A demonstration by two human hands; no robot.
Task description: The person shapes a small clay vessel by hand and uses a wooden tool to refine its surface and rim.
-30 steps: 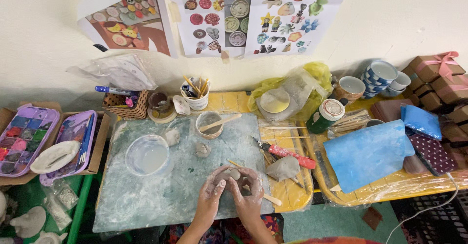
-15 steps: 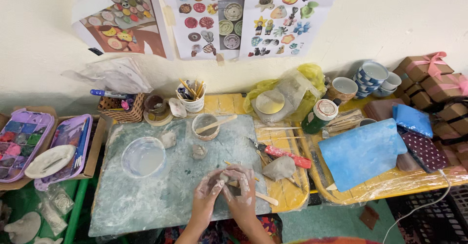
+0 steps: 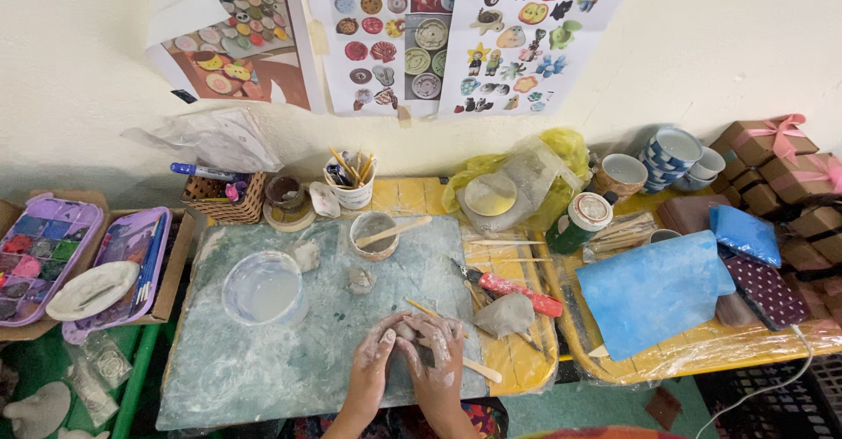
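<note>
Clay-smeared, the grey work board fills the head view, posters on the wall beyond. Both hands have drawn nearer the board's front edge than a second ago, and the left hand and right hand are now cupped tight together around a clay lump, fingers curled narrow over it. A wooden stick lies just right of the fingers; a clear water bowl sits up-left, well apart.
</note>
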